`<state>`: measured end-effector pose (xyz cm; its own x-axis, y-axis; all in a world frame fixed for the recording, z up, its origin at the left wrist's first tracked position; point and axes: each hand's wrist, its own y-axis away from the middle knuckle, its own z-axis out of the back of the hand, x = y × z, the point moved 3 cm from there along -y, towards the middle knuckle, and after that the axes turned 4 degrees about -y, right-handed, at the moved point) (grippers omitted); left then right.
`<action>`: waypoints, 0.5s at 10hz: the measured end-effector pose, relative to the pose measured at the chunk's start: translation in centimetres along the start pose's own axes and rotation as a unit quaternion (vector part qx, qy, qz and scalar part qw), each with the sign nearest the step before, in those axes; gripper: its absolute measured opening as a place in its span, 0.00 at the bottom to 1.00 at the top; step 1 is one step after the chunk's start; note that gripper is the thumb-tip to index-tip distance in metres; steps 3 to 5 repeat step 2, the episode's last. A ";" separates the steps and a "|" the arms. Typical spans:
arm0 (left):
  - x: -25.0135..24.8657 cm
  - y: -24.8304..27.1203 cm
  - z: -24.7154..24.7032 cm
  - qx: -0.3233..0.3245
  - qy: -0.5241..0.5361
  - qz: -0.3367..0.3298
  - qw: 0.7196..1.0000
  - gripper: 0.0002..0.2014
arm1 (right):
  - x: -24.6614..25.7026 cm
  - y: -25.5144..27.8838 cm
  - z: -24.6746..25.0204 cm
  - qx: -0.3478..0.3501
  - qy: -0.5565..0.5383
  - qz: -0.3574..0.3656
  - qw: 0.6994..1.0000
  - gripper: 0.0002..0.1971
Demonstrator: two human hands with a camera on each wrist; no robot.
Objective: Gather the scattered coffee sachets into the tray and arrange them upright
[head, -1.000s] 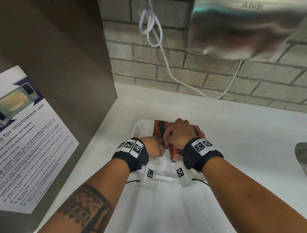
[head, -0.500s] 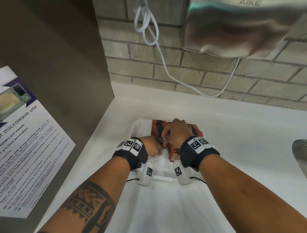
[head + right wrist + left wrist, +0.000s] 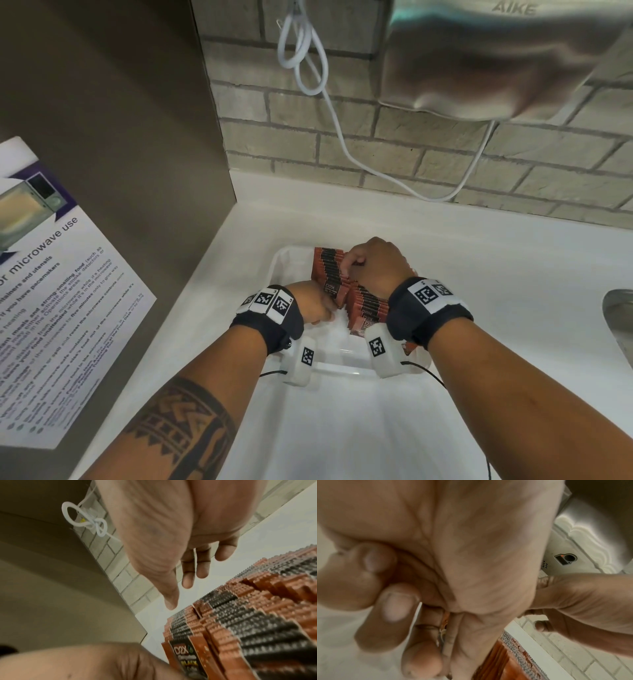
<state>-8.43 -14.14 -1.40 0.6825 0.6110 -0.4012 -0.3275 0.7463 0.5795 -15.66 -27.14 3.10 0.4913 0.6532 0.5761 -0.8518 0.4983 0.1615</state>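
Nearly done, we judge: no loose sachets visible on the counter (image 3: 513, 274). Our left hand (image 3: 313, 303), fingers curled, pinches the front sachet (image 3: 331, 287) of the near-left row. Behind it, the sachets (image 3: 248, 622) stand on edge in packed rows in the far end of the tray (image 3: 279, 263). Our right hand (image 3: 375, 265) rests on the row tops, fingers straight, gripping nothing. Left: squaring rows. Versus a second ago: hands barely shifted.

A shared office pantry: microwave-use notice (image 3: 51, 291), white counter (image 3: 496, 274), wall hand dryer (image 3: 496, 61), brick wall (image 3: 394, 147).
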 end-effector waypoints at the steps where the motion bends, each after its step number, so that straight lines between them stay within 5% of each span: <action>1: 0.1 0.2 -0.2 0.003 0.007 -0.005 1.000 0.14 | -0.1 0.7 2.0 -0.024 -0.020 -0.002 0.999 0.13; 5: 0.1 0.5 0.1 -0.019 0.047 -0.001 0.999 0.15 | -1.4 1.5 4.0 -0.063 -0.050 -0.017 0.997 0.09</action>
